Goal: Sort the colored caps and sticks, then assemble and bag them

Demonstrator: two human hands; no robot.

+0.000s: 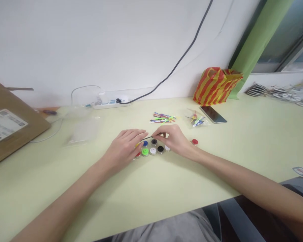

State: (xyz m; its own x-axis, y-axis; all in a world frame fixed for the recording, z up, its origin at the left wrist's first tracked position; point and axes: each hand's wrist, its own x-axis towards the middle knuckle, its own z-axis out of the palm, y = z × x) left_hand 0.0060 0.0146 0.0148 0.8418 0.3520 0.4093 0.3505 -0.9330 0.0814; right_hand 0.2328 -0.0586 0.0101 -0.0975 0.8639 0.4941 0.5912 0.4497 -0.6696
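Near the table's middle, my right hand (173, 139) pinches one end of a thin black plastic stick (148, 137) between thumb and fingertips. My left hand (126, 145) curves around the stick's other end, its thumb below and fingers above; the exact contact is partly hidden. Beneath both hands stands a cluster of small clear round containers with coloured tops: a green top (145, 152), a blue top (145, 143), a white top (153, 151) and black tops (160, 148) among them. A red top (195, 142) shows just beyond my right wrist. Fingers hide some others.
Loose coloured sticks (163, 118) lie behind the hands, beside a clear bag (198, 119) of more sticks. Farther right are a phone (213, 114) and a striped bag (215, 86). A power strip (111, 102), clear plastic packaging (84, 131) and a cardboard box (12, 124) occupy the left.
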